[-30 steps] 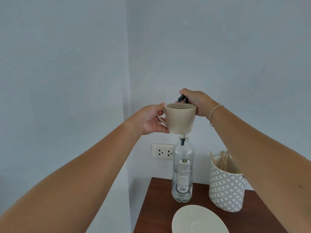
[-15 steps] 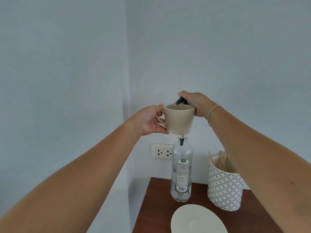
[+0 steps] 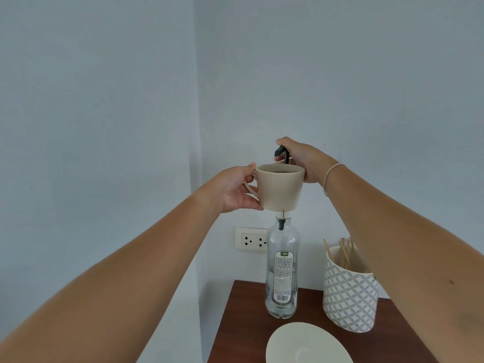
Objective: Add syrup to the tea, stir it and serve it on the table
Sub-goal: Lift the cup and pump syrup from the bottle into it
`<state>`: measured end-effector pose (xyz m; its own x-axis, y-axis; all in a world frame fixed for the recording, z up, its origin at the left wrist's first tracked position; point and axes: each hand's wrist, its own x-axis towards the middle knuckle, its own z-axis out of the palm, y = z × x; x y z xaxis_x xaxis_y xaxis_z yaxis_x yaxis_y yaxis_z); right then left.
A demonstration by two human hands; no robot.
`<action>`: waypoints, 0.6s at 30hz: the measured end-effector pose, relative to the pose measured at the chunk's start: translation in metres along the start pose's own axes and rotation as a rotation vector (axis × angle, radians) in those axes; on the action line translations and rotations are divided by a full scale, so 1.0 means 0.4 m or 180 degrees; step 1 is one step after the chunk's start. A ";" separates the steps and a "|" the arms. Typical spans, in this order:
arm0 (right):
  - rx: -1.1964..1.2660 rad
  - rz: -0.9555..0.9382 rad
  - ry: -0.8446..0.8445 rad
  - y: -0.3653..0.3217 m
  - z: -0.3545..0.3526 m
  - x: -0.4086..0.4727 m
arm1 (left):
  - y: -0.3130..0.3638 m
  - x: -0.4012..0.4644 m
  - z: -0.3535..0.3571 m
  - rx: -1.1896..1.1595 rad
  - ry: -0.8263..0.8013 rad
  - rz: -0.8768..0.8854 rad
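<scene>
- Two hands: left hand (image 3: pixel 233 189) grips one beige cup (image 3: pixel 280 188) by its handle; right hand (image 3: pixel 305 159) is closed on the dark pump head (image 3: pixel 281 151).
- One syrup bottle (image 3: pixel 281 273) stands below the cup on the table (image 3: pixel 246 323).
- One saucer (image 3: pixel 303 344), one patterned holder (image 3: pixel 349 294) with several sticks (image 3: pixel 345 254), one wall socket (image 3: pixel 250 239).

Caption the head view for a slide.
Left hand holds a beige ceramic cup under the black pump spout the right hand grips atop a clear glass syrup bottle.

Brown table (image 3: pixel 243 323), w/ bottle (image 3: pixel 281 271), saucer (image 3: pixel 306 344), patterned cup (image 3: pixel 349 297)
</scene>
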<state>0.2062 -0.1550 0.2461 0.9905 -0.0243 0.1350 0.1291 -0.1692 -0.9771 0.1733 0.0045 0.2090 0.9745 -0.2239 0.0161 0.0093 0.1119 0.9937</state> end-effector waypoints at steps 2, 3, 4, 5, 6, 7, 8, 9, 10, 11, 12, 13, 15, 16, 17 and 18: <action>0.0028 -0.0002 -0.0002 -0.001 0.000 0.001 | 0.001 0.000 0.000 0.0001 -0.0009 0.0026; 0.0026 0.0006 0.0005 -0.001 -0.001 0.002 | 0.001 0.000 0.000 0.0000 -0.0012 0.0035; 0.0021 0.0010 0.0012 -0.001 -0.001 0.003 | 0.002 0.000 0.000 0.0001 -0.0016 0.0041; 0.0018 0.0013 0.0023 -0.001 -0.002 0.003 | 0.003 0.000 -0.001 0.0001 -0.0019 0.0043; 0.0025 0.0014 0.0034 -0.001 -0.002 0.003 | 0.003 0.001 -0.001 0.0001 -0.0021 0.0040; 0.0035 0.0014 0.0039 -0.001 -0.002 0.003 | 0.003 0.001 -0.002 0.0003 -0.0022 0.0029; 0.0045 0.0010 0.0036 -0.001 -0.002 0.003 | 0.003 0.001 -0.001 0.0007 -0.0024 0.0015; 0.0052 0.0005 0.0033 -0.001 -0.002 0.002 | 0.003 0.000 -0.002 0.0015 -0.0027 0.0005; 0.0061 0.0003 0.0035 0.000 -0.001 0.002 | 0.003 0.000 -0.001 0.0021 -0.0027 -0.0002; 0.0070 0.0006 0.0041 0.001 -0.001 0.002 | 0.003 0.000 -0.002 0.0025 -0.0025 -0.0007; 0.0079 0.0012 0.0046 0.001 -0.001 0.002 | 0.003 0.000 -0.003 0.0026 -0.0023 -0.0013; 0.0087 0.0016 0.0048 0.001 -0.001 0.002 | 0.004 0.000 -0.003 0.0020 -0.0024 -0.0018; 0.0107 0.0011 0.0048 0.000 -0.001 0.001 | 0.004 0.001 -0.004 0.0001 -0.0031 -0.0033; 0.0112 0.0007 0.0055 -0.001 -0.001 0.001 | 0.003 0.001 -0.003 -0.0006 -0.0029 -0.0044; 0.0114 0.0005 0.0066 -0.001 -0.001 -0.001 | 0.003 0.001 -0.002 -0.0013 -0.0027 -0.0051; 0.0124 0.0003 0.0073 -0.001 -0.001 -0.002 | 0.003 0.001 -0.001 -0.0018 -0.0023 -0.0052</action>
<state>0.2053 -0.1551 0.2465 0.9894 -0.0471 0.1375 0.1304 -0.1307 -0.9828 0.1736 0.0049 0.2100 0.9725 -0.2329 0.0008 0.0264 0.1137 0.9932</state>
